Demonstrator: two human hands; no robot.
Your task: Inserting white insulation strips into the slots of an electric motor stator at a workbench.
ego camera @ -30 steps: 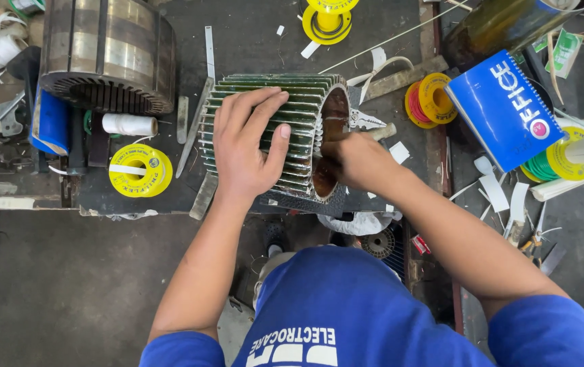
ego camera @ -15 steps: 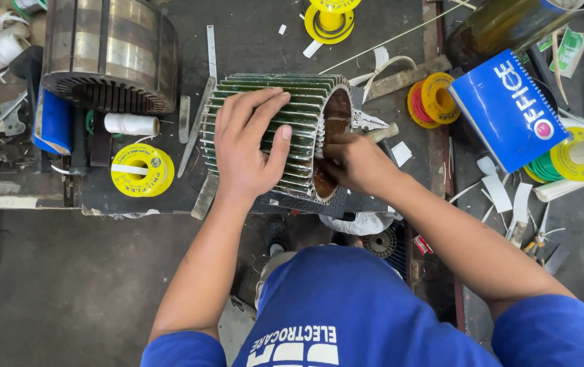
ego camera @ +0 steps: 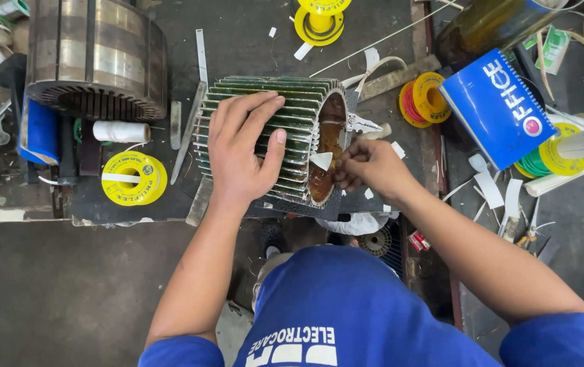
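Hands were both on the green finned stator housing (ego camera: 271,136), which lay on its side at the bench edge right in front of the person. Left hand (ego camera: 241,146) was spread flat over the top fins, fingers open, gripping nothing, just pressing the housing down. Right hand (ego camera: 367,166) was at the open end, thumb and fingertips pinched shut on a small white paper wedge (ego camera: 322,160) at the mouth of the brown varnished bore (ego camera: 326,146).

Judgement on doing it well: the housing is round and could roll, so firm downward pressure from the left hand matters; the paper piece looked flimsy, so feed it straight along the slot, held close to its tip to avoid buckling or tearing.

Just beyond the right hand: small pliers (ego camera: 360,124) touching the housing end, white paper scraps scattered around. Left of the left hand: yellow tape roll (ego camera: 134,178), white thread spool (ego camera: 121,131), metal strips (ego camera: 190,129). Further out: larger bare steel stator core (ego camera: 95,58) up left, yellow spool (ego camera: 320,20) straight ahead, red-and-yellow wire reel (ego camera: 421,98) and blue box (ego camera: 499,105) to the right.

Surface was a dark, grimy workbench (ego camera: 251,41), cluttered; grey concrete floor (ego camera: 47,292) below left. Workshop setting, no other people visible.
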